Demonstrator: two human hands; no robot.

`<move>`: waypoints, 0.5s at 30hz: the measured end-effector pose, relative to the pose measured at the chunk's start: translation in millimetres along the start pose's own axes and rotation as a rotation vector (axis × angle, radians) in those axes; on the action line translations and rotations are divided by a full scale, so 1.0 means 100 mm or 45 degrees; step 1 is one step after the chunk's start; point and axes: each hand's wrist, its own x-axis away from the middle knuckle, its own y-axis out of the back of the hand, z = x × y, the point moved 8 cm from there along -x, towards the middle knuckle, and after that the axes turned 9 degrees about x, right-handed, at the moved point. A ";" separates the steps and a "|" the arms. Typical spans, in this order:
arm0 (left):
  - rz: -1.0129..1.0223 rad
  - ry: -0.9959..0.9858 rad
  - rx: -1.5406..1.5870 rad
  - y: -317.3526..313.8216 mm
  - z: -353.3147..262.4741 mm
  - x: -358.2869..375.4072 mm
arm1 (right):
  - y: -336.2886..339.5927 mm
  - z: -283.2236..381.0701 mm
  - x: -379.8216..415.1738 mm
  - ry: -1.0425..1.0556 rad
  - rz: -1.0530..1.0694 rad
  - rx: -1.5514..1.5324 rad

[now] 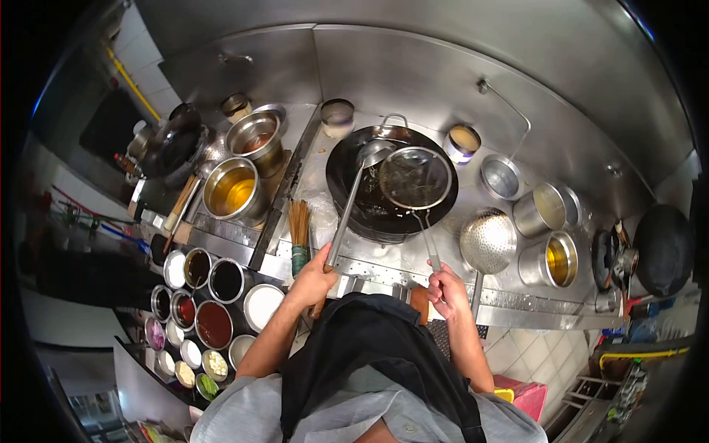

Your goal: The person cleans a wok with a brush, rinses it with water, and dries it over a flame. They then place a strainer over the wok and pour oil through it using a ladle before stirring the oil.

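Note:
My left hand (315,276) is closed round the long handle of a metal ladle (375,153), whose bowl rests over the left part of a dark wok (347,193). In my right hand (447,291) is the handle of a round wire-mesh strainer (416,177), held over the right half of the wok. Dark, shiny liquid shows in the wok below the mesh. Just left of my left hand stands a bamboo wok brush (299,221) with a green binding. A perforated skimmer (488,241) lies to the right of the strainer.
Pots of yellow oil (235,193) stand at the left, with another oil pot (559,260) at the right. A tap (509,100) arches over a metal bowl (501,177). Containers of sauces (214,323) and chopped ingredients crowd the lower left. A second wok (663,251) hangs far right.

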 end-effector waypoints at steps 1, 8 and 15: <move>-0.023 -0.001 0.019 0.03 0.02 0.00 | -0.04 0.02 0.01 -0.009 0.013 0.025; 0.060 0.237 0.403 0.15 0.35 0.11 | -0.86 0.52 -0.23 0.260 0.027 0.346; 0.227 0.340 0.557 0.14 0.61 0.23 | -2.65 0.00 -1.12 0.026 0.427 0.301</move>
